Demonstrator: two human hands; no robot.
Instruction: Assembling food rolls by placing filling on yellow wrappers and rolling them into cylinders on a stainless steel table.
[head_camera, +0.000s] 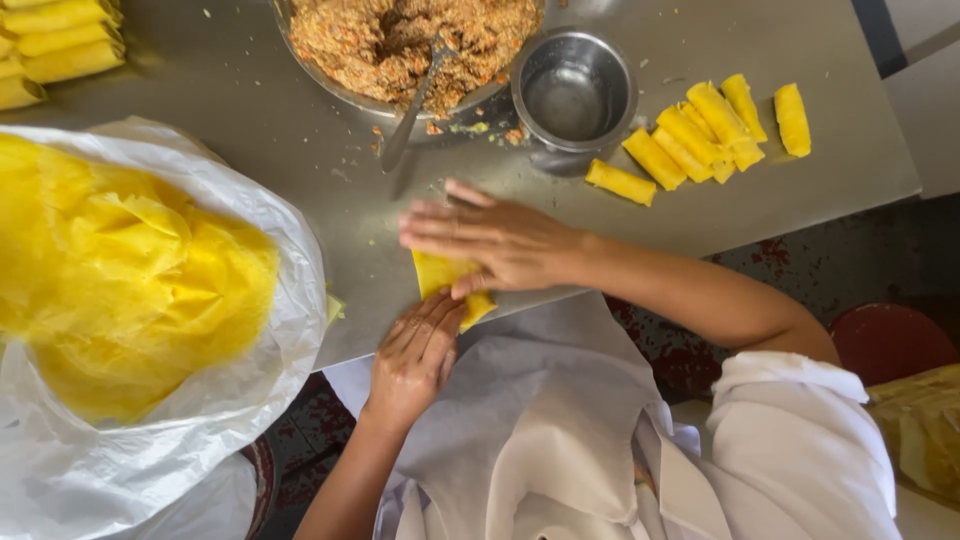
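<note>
Grey steel makes up the table (250, 120), whose near edge runs right beside the person's lap. At that edge lies a yellow wrapper (442, 275), partly rolled, one corner reaching past the rim. The right hand (490, 240) lies flat across it, fingers straight and together, pressing down rather than gripping; the left hand (415, 355) comes up from below the edge, fingers extended, fingertips touching the wrapper's near side. Just beyond the right hand stand a small steel cup (575, 90) and a wide bowl of crumbly filling (410, 40) with a spoon (415, 100) leaning out — bare table between them and the hands. To the left, a white plastic bag of yellow sheets (130, 290) crowds close to the wrapper. Finished rolls (700, 135) lie well apart at the right — more rolls (55, 45) in the far left corner.
</note>
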